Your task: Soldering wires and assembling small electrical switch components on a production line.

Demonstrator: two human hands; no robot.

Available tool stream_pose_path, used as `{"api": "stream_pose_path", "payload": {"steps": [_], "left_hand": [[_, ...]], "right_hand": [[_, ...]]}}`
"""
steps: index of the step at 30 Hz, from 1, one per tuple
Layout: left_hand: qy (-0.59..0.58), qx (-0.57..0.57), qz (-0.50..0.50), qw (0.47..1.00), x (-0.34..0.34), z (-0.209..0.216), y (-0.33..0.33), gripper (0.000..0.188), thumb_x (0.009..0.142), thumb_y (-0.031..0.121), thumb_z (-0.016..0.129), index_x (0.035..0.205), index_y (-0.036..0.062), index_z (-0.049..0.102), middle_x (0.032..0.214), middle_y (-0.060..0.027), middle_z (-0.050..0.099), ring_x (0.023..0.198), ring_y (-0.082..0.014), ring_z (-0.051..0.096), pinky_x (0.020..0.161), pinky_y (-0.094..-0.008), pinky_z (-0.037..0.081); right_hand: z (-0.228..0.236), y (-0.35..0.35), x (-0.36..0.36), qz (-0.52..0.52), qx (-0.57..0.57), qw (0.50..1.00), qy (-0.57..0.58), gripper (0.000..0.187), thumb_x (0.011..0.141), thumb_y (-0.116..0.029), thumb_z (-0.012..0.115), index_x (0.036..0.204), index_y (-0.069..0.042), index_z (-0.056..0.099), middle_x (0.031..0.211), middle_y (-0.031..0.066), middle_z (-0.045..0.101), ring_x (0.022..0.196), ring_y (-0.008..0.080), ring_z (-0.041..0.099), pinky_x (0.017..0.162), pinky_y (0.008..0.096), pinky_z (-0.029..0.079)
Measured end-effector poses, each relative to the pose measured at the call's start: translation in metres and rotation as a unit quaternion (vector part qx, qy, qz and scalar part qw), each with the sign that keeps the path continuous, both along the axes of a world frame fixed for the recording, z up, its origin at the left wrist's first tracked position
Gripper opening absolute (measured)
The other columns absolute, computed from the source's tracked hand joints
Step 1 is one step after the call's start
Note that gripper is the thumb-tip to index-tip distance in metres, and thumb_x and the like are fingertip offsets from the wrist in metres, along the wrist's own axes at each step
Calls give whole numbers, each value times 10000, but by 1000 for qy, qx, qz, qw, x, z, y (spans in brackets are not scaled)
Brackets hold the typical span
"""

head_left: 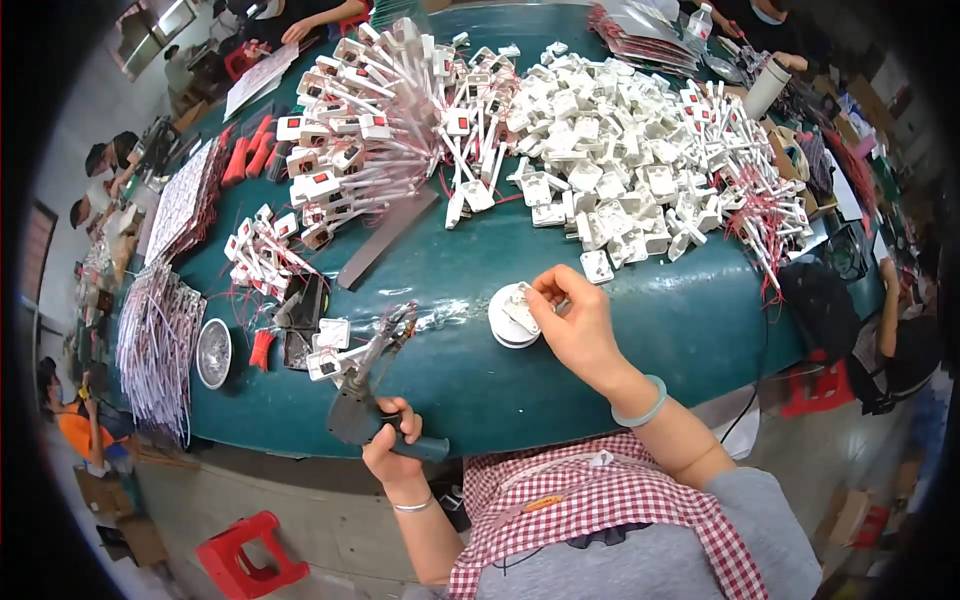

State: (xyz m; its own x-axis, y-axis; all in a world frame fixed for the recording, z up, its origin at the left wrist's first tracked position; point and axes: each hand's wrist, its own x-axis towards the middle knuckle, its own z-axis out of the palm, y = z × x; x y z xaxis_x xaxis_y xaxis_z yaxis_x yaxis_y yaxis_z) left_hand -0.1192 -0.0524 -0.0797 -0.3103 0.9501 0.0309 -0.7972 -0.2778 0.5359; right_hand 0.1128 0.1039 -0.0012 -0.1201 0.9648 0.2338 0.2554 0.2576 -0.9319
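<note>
My left hand (393,448) is wrapped around the handle of a dark grey, pistol-shaped power screwdriver (352,412), near the table's front edge. Its narrow end points up and away, and the exact tip is hard to make out. My right hand (580,325) pinches a small white plastic housing (520,303) between thumb and fingertips. The housing rests on top of a round white stand (514,338), and my fingers partly cover it. Just beyond the screwdriver lie a few white square housings (331,334).
White plastic housings (600,140) are heaped at the far middle. Assembled white pieces with red switches (350,150) fill the far left. A metal bowl (214,353) and bundled white strips (160,350) stand left. A red stool (250,558) is on the floor; other people sit around.
</note>
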Motion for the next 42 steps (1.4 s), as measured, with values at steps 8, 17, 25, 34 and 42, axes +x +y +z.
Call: {"api": "stream_pose_path", "payload": {"steps": [8, 17, 25, 34, 42], "left_hand": [[3, -7, -4, 1000, 1, 6, 0, 332, 788, 67, 694, 1058, -38, 532, 1064, -174, 580, 739, -157, 525, 590, -244, 431], [4, -14, -3, 1000, 1, 6, 1, 342, 785, 70, 698, 1060, -45, 532, 1061, -174, 590, 736, -163, 540, 578, -253, 446], [-9, -10, 2, 1000, 1, 4, 1, 336, 766, 55, 691, 1057, -49, 559, 1082, -195, 619, 736, -192, 554, 577, -279, 432], [-22, -10, 6, 1000, 3, 6, 1, 341, 772, 67, 700, 1059, -47, 554, 1073, -177, 615, 746, -170, 562, 582, -259, 447], [-54, -19, 12, 998, 8, 2, -4, 345, 758, 58, 707, 1047, -63, 562, 1078, -212, 625, 734, -193, 550, 585, -292, 434]], "right_hand": [[1, 3, -1, -10, 36, 996, -79, 74, 818, -51, 661, 795, 4, 616, 726, 84, 547, 606, 170, 549, 543, 305, 446], [-7, 2, -3, 15, 136, 980, -143, 87, 813, -18, 633, 894, -40, 609, 855, 83, 542, 686, 222, 593, 594, 355, 475], [3, -2, 0, 16, 130, 982, -134, 271, 807, -112, 679, 1061, -45, 610, 1052, 138, 542, 946, 305, 559, 800, 408, 468], [-10, -3, -8, 121, 148, 961, -200, 483, 754, -124, 748, 1204, -92, 576, 1201, 177, 528, 1015, 367, 598, 817, 419, 524], [-12, -4, -8, 120, 156, 962, -187, 500, 691, -71, 760, 1160, -77, 585, 1139, 170, 541, 979, 361, 597, 797, 409, 527]]}}
